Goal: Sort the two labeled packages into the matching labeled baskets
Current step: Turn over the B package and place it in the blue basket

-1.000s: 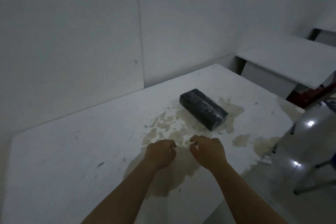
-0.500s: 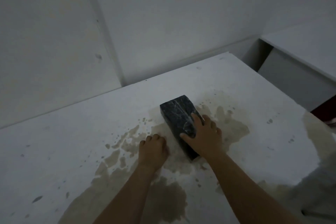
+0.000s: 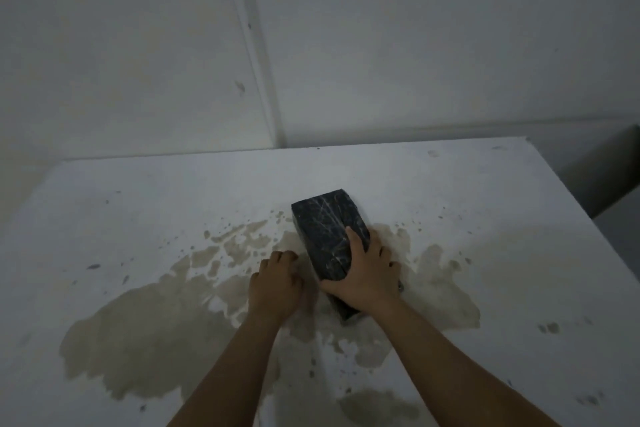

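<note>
The right hand point(image 3: 367, 270) is lying over the near end of the dark wrapped package point(image 3: 329, 239), thumb pressing the top face and fingers wrapping down the side away from the other hand, so it is closing around the package rather than merely resting on it. That hold is probably chosen because the package is long and blocky: clamping across its narrow width is giving a firm purchase for a lift. The left hand point(image 3: 277, 282) is sitting just beside the package on the thumb side of the right hand, fingers curled loosely and holding nothing; whether its fingertips are touching the package is unclear. It is likely waiting to steady or take the other side

The package is lying flat on the stained white table point(image 3: 138, 218), its far end pointing away beyond the right hand's knuckles. No label is readable in this dim light, and no baskets or second package are showing

Beyond the fingertips the table is running bare to the wall point(image 3: 415, 45); outboard of the right hand the table edge is falling away, leaving free space for carrying the package off that side
</note>
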